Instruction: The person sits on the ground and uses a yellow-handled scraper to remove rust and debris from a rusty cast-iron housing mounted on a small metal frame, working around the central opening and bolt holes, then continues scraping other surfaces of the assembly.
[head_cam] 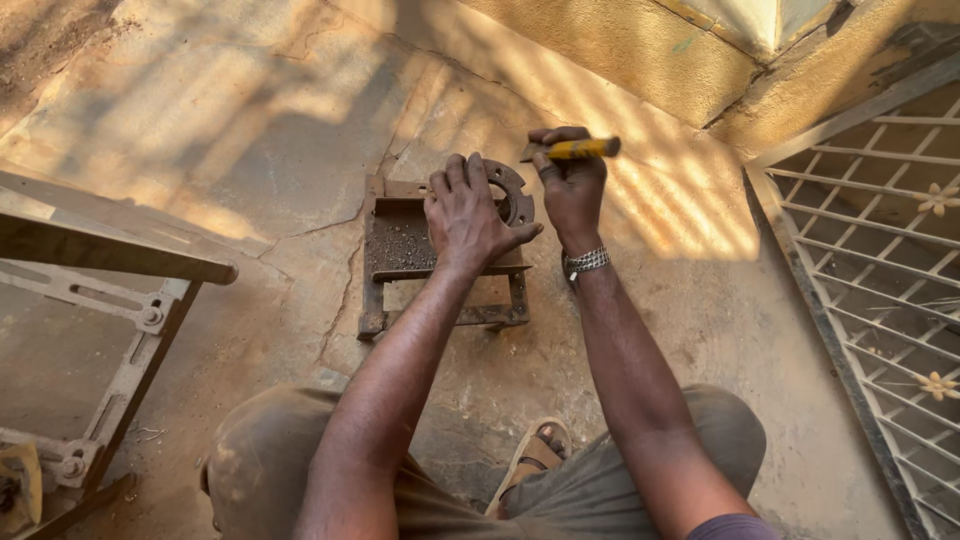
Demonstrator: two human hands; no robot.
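Two hands on job: left hand (pixel 468 215) flat, pressing rusty metal frame (pixel 445 260) on cracked floor (pixel 250 150), right hand (pixel 570 185) gripping yellow-handled tool (pixel 572 149) at far side (tip hidden). Looks mid-prying; next needs steady frame.

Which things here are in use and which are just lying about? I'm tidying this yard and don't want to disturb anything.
In use:
left hand resting on the rusty metal frame
right hand gripping the yellow-handled tool

Lying about:
metal stand at left
white window grille at right
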